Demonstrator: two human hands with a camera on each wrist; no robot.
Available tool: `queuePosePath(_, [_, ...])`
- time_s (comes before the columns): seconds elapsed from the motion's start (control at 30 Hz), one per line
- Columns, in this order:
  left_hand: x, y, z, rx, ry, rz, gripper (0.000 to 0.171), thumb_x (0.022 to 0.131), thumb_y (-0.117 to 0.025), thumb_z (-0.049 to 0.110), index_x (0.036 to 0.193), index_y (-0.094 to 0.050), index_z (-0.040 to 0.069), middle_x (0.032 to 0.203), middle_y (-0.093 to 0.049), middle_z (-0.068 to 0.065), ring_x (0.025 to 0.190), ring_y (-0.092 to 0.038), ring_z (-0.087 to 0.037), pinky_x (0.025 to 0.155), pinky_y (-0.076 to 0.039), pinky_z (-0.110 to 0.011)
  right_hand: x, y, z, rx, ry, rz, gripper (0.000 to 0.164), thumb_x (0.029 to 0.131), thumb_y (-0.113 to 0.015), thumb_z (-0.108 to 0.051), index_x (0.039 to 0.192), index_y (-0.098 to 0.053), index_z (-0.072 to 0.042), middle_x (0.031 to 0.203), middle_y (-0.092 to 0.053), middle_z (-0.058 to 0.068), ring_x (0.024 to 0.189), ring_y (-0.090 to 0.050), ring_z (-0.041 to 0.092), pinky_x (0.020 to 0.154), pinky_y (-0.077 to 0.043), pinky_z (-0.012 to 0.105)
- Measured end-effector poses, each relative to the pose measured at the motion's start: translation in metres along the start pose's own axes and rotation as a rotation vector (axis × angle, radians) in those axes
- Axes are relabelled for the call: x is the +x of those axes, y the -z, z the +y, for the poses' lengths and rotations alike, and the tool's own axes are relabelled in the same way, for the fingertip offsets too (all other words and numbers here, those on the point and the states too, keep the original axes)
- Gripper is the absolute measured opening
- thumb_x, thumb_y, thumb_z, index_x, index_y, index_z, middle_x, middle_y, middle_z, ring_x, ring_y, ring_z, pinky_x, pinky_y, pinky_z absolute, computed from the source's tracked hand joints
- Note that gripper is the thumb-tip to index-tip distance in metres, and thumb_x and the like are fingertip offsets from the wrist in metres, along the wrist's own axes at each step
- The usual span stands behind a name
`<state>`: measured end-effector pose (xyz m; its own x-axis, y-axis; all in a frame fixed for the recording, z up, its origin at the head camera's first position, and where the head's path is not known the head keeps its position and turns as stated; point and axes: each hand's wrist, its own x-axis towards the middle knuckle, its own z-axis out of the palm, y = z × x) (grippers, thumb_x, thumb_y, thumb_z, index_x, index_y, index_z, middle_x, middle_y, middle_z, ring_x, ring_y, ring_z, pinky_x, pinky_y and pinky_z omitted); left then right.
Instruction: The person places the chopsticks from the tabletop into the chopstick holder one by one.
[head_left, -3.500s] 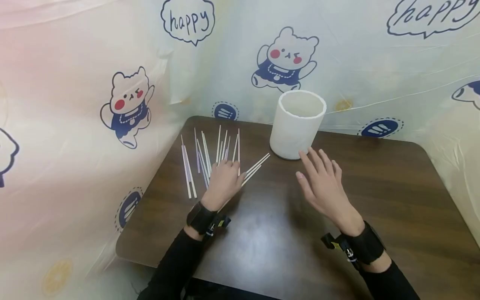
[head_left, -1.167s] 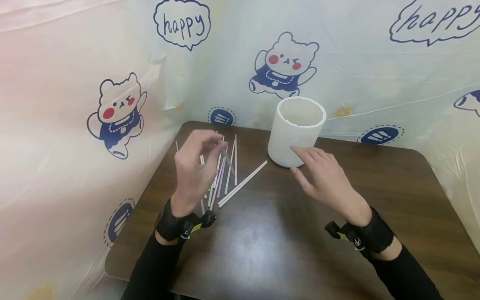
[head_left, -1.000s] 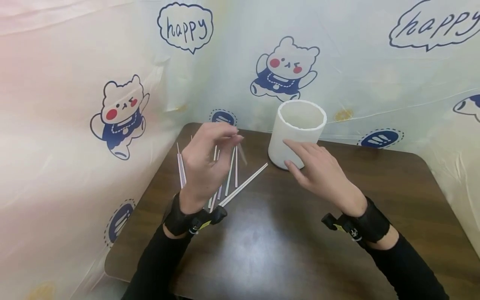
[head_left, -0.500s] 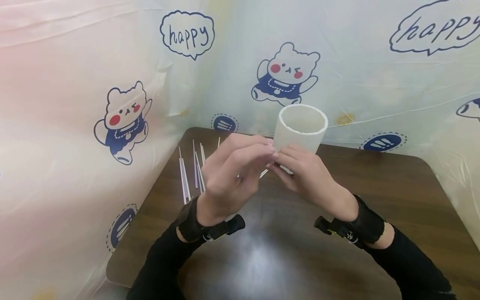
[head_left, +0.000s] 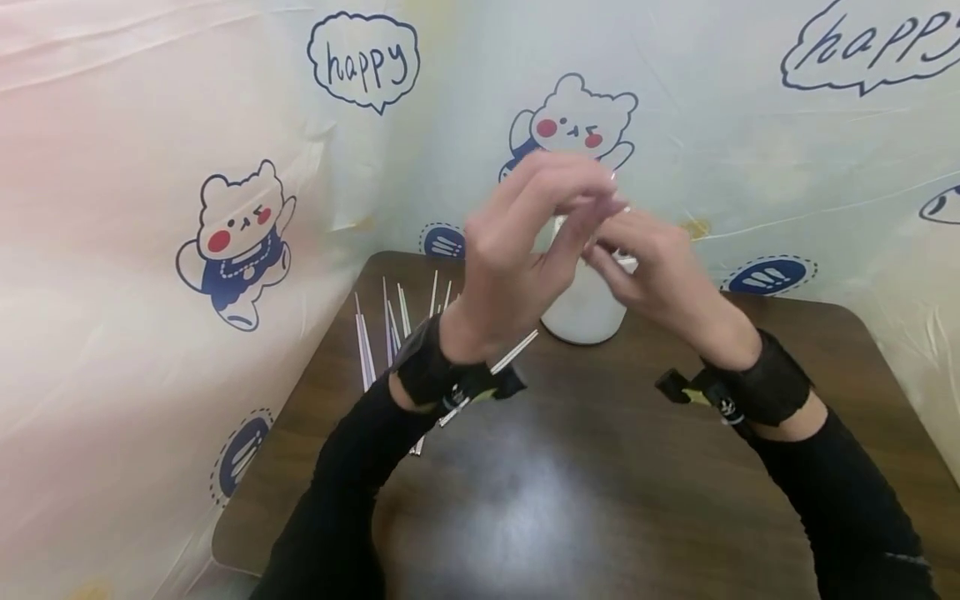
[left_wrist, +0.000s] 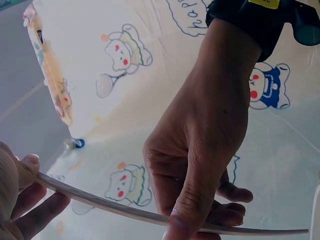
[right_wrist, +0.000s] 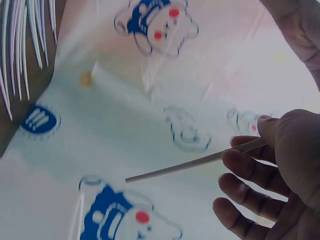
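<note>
Both hands are raised in front of the white cylindrical container (head_left: 581, 312), hiding much of its upper part in the head view. My right hand (head_left: 648, 254) pinches a thin pale stick (right_wrist: 175, 167) between thumb and forefinger, its other fingers loosely spread. In the left wrist view, the stick's far end reaches toward a white surface at the right edge. My left hand (left_wrist: 30, 200) pinches its near end; in the head view the left hand (head_left: 525, 237) stands close beside the right, fingertips together.
More thin white and lilac sticks (head_left: 365, 354) lie on the left of the brown table (head_left: 637, 467), some partly hidden by the left arm. Two white sticks (head_left: 517, 347) slant apart from them. A printed curtain (head_left: 255, 50) stands behind and left of the table.
My left hand was among the sticks, then lifted one and carried it right to my right hand. The right hand went from open to pinching the stick, and both hands rose.
</note>
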<state>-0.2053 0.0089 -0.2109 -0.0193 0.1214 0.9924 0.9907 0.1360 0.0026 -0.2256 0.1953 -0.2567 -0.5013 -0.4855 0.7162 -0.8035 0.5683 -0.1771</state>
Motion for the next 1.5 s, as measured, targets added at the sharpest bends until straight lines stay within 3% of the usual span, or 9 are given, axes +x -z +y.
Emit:
queuePosePath(0.1, [0.011, -0.012, -0.019, -0.025, 0.032, -0.022, 0.013, 0.096, -0.068, 0.005, 0.100, -0.065, -0.007, 0.093, -0.070, -0.018, 0.091, -0.069, -0.023, 0.086, -0.056, -0.016, 0.007, 0.006, 0.016, -0.019, -0.053, -0.009, 0.003, 0.092, -0.070, 0.000, 0.095, -0.071, 0.001, 0.080, -0.066, 0.015, 0.077, -0.057, 0.021, 0.074, -0.044, 0.023])
queuePosePath(0.2, [0.018, -0.024, -0.036, -0.034, 0.110, -0.067, 0.014, 0.098, -0.066, 0.008, 0.101, -0.066, -0.005, 0.095, -0.069, -0.016, 0.093, -0.067, -0.020, 0.083, -0.055, -0.014, 0.012, 0.009, 0.029, -0.042, -0.126, -0.040, 0.008, 0.097, -0.065, -0.005, 0.095, -0.070, 0.000, 0.081, -0.066, 0.013, 0.078, -0.057, 0.020, 0.073, -0.045, 0.027])
queuePosePath(0.43, [0.017, -0.047, -0.068, 0.020, 0.252, -0.199, 0.016, 0.101, -0.063, 0.012, 0.108, -0.067, -0.002, 0.105, -0.070, -0.013, 0.101, -0.065, -0.017, 0.084, -0.052, -0.010, 0.014, 0.005, 0.061, -0.091, -0.253, -0.112, 0.023, 0.102, -0.061, -0.018, 0.090, -0.071, 0.000, 0.079, -0.067, 0.013, 0.073, -0.058, 0.020, 0.068, -0.043, 0.025])
queuePosePath(0.7, [0.003, -0.060, -0.086, 0.061, 0.315, -0.257, 0.018, 0.100, -0.064, 0.012, 0.109, -0.067, -0.003, 0.108, -0.070, -0.015, 0.101, -0.067, -0.018, 0.083, -0.051, -0.008, 0.005, -0.007, 0.086, -0.090, -0.332, -0.165, 0.030, 0.103, -0.060, -0.024, 0.089, -0.073, -0.002, 0.069, -0.063, 0.012, 0.066, -0.053, 0.022, 0.061, -0.039, 0.025])
queuePosePath(0.93, [-0.012, -0.070, -0.095, 0.069, 0.367, -0.343, 0.017, 0.100, -0.064, 0.012, 0.110, -0.067, -0.001, 0.107, -0.071, -0.012, 0.102, -0.067, -0.016, 0.084, -0.052, -0.008, -0.002, -0.017, 0.097, -0.078, -0.341, -0.189, 0.032, 0.103, -0.059, -0.025, 0.083, -0.070, -0.003, 0.063, -0.053, 0.010, 0.060, -0.046, 0.022, 0.057, -0.033, 0.027])
queuePosePath(1.1, [-0.022, -0.073, -0.100, 0.069, 0.433, -0.397, 0.019, 0.099, -0.065, 0.013, 0.113, -0.066, 0.000, 0.109, -0.072, -0.012, 0.105, -0.069, -0.016, 0.088, -0.053, -0.009, -0.007, -0.023, 0.104, -0.064, -0.381, -0.235, 0.030, 0.103, -0.059, -0.027, 0.091, -0.073, -0.003, 0.063, -0.054, 0.009, 0.060, -0.047, 0.023, 0.055, -0.035, 0.028])
queuePosePath(1.23, [-0.033, -0.075, -0.103, 0.059, 0.447, -0.408, 0.018, 0.099, -0.065, 0.012, 0.113, -0.067, 0.000, 0.107, -0.073, -0.011, 0.104, -0.070, -0.016, 0.091, -0.053, -0.010, -0.011, -0.027, 0.106, -0.055, -0.410, -0.260, 0.029, 0.103, -0.060, -0.028, 0.095, -0.075, -0.005, 0.063, -0.056, 0.009, 0.060, -0.048, 0.022, 0.054, -0.037, 0.028])
queuePosePath(1.5, [-0.061, -0.079, -0.109, 0.090, 0.486, -0.488, 0.019, 0.100, -0.065, 0.013, 0.114, -0.068, 0.002, 0.109, -0.074, -0.009, 0.103, -0.070, -0.014, 0.093, -0.051, -0.010, -0.020, -0.034, 0.110, -0.036, -0.392, -0.278, 0.022, 0.101, -0.063, -0.022, 0.089, -0.073, -0.006, 0.069, -0.064, 0.008, 0.064, -0.053, 0.020, 0.060, -0.040, 0.028])
